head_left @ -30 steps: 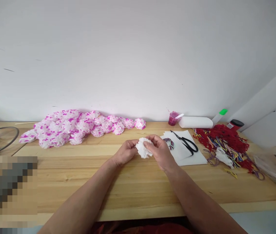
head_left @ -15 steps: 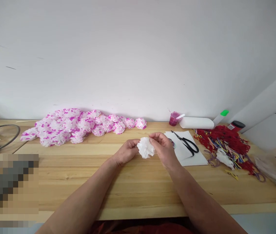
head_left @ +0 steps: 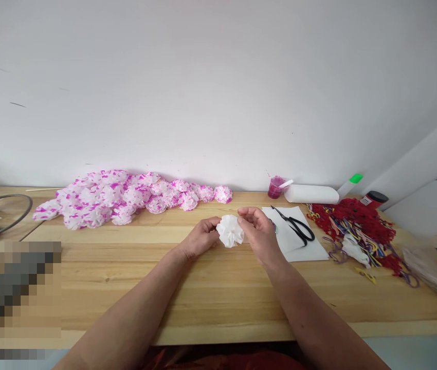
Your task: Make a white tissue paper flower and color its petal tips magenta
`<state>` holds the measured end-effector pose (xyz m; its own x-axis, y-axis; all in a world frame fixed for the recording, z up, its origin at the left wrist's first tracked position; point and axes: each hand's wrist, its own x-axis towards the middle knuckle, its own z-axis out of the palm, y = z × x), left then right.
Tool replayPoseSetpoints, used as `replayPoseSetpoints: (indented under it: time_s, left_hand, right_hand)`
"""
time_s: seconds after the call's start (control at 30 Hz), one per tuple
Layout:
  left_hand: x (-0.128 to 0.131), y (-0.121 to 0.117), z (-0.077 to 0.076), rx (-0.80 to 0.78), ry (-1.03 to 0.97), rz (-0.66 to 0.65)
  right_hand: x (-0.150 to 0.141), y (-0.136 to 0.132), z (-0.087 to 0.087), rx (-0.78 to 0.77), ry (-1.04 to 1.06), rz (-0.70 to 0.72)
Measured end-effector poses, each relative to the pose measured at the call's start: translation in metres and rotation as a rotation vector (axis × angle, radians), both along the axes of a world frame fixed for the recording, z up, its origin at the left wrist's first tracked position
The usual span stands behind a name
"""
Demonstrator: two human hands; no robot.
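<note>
A white tissue-paper flower (head_left: pixel 230 231) with ruffled layers is held over the middle of the wooden table (head_left: pixel 133 277). My left hand (head_left: pixel 203 236) grips it from the left, the fingers closed and partly hidden behind the paper. On the other side, my right hand (head_left: pixel 257 228) pinches a petal at the upper right edge between thumb and fingers. Behind them lies a long heap of white paper flowers with magenta-dyed tips (head_left: pixel 98 198). A single dyed flower (head_left: pixel 223 194) sits at the heap's right end.
Black-handled scissors (head_left: pixel 299 230) lie on white paper sheets (head_left: pixel 311 252) right of my hands. Behind stand a cup of magenta liquid (head_left: pixel 276 188) and a lying white bottle (head_left: pixel 311 193). Red and multicoloured cords (head_left: pixel 372 221) pile up at right, near a dark-lidded jar (head_left: pixel 376 198). A cable (head_left: pixel 28 205) curls at left.
The white flower has turned slightly between my fingers and its petals look a little more spread. Both hands stay in nearly the same place.
</note>
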<state>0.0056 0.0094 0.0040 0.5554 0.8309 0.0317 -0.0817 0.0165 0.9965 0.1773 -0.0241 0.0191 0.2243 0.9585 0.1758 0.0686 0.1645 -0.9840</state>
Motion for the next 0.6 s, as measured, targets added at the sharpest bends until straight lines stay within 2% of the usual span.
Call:
replayPoseSetpoints:
  time_s: [0.1,0.2,0.27,0.4,0.47,0.53,0.6]
  left_hand:
    - [0.0,0.0,0.002,-0.006,-0.029,0.017]
    - [0.0,0.0,0.001,-0.032,-0.057,-0.022]
    - [0.0,0.0,-0.001,-0.05,-0.063,-0.057]
    - [-0.001,0.002,-0.007,-0.069,-0.078,-0.074]
    - [0.0,0.002,-0.008,-0.1,-0.094,-0.059]
    - [0.001,0.001,-0.008,-0.124,-0.103,-0.052]
    - [0.001,0.0,-0.006,-0.137,-0.112,-0.055]
  right_hand:
    - [0.0,-0.007,0.007,0.108,-0.133,0.021]
    - [-0.005,-0.014,0.014,0.249,-0.333,0.094]
    - [-0.006,-0.014,0.014,0.283,-0.417,0.074]
    - [-0.001,-0.006,0.007,0.134,-0.402,-0.073]
    - [0.002,-0.004,0.006,0.079,-0.351,-0.092]
    - [0.002,-0.007,0.009,0.127,-0.336,-0.073]
    - [-0.001,-0.012,0.015,0.269,-0.389,-0.015]
